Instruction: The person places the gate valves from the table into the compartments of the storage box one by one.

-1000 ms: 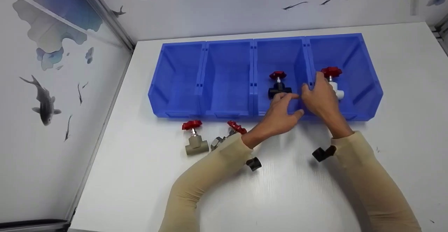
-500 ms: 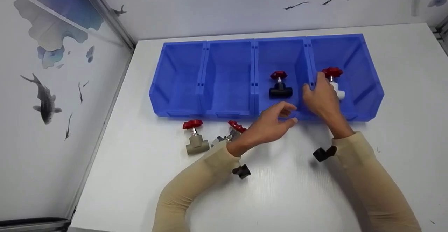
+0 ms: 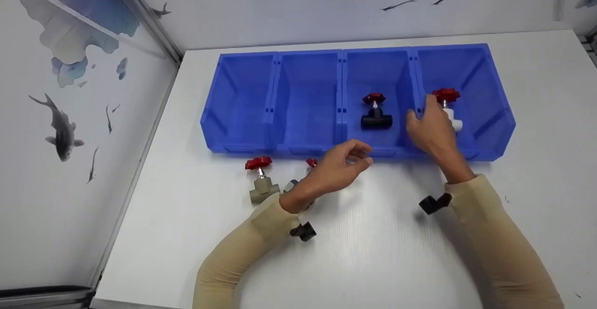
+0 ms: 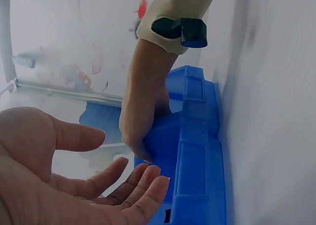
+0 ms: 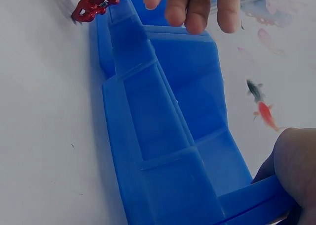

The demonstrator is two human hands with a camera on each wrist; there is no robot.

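My right hand [image 3: 433, 129] grips the divider wall between the two right-hand blue bins [image 3: 501, 113]; the right wrist view shows its thumb side [image 5: 296, 168] against the blue rim. Just beyond its fingers, a white tee-shaped valve [image 3: 449, 117] with a red handwheel sits in the rightmost bin, partly hidden. One bin to the left lies a black valve [image 3: 376, 121], also red-wheeled. My left hand [image 3: 336, 167] hovers by the bins' front edge, fingers loosely bent and holding nothing. Partly behind its wrist is a metal valve [image 3: 291, 185]. Beside that stands a beige valve [image 3: 264, 188].
Four-sided blue bins form a joined row; nothing shows inside the far-left bin [image 3: 242, 104] or its neighbour [image 3: 308, 104]. The white table [image 3: 373, 253] extends in front. Printed wall panels [image 3: 303, 15] border the back and left. Black wrist mounts [image 3: 305, 231] protrude from both sleeves.
My left hand has drawn back from the black valve, moving left and toward me, and now covers part of the metal valve. The right hand stays on the divider.
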